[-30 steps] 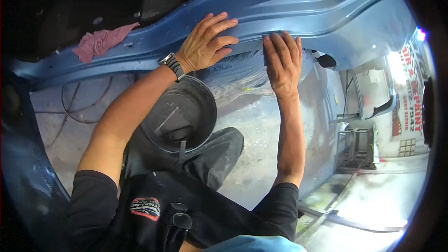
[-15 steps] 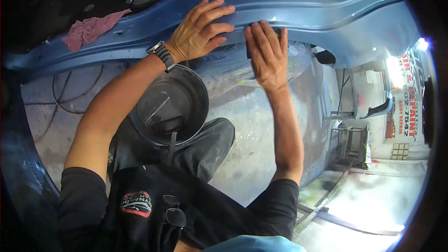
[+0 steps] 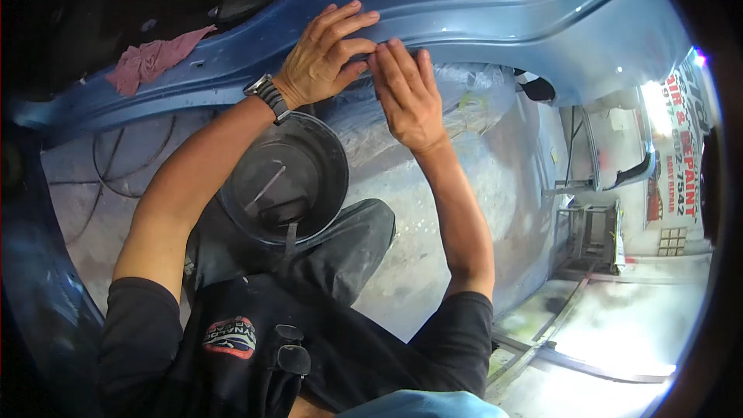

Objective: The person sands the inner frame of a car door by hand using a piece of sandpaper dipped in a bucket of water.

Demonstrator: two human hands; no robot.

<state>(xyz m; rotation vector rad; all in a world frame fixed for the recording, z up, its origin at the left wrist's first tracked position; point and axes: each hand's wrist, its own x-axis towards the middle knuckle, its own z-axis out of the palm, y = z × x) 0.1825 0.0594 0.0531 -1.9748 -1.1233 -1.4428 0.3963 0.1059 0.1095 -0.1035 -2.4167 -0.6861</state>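
Observation:
My left hand [image 3: 319, 58], with a dark-strapped watch [image 3: 267, 97] at the wrist, rests on the blue car body panel [image 3: 480, 27], its fingers spread and nothing in them. Right beside it, my right hand [image 3: 408, 101] presses its fingertips on the panel's lower edge, fingers straight and close together. Its fingers meet the left hand's fingertips. What lies under the right palm is hidden; a dark thin edge showed there a moment before.
A pink cloth [image 3: 159, 60] lies on the panel at the left. Below my left forearm stands a black bucket [image 3: 329, 162] with a thin stick inside. Clear plastic sheeting [image 3: 464, 97] hangs under the panel. A metal stand [image 3: 596, 236] and a banner [image 3: 677, 162] are at the right.
My right hand has slid left along the panel's edge, up to the left hand. My left hand stays nearly in place. The view has shifted slightly.

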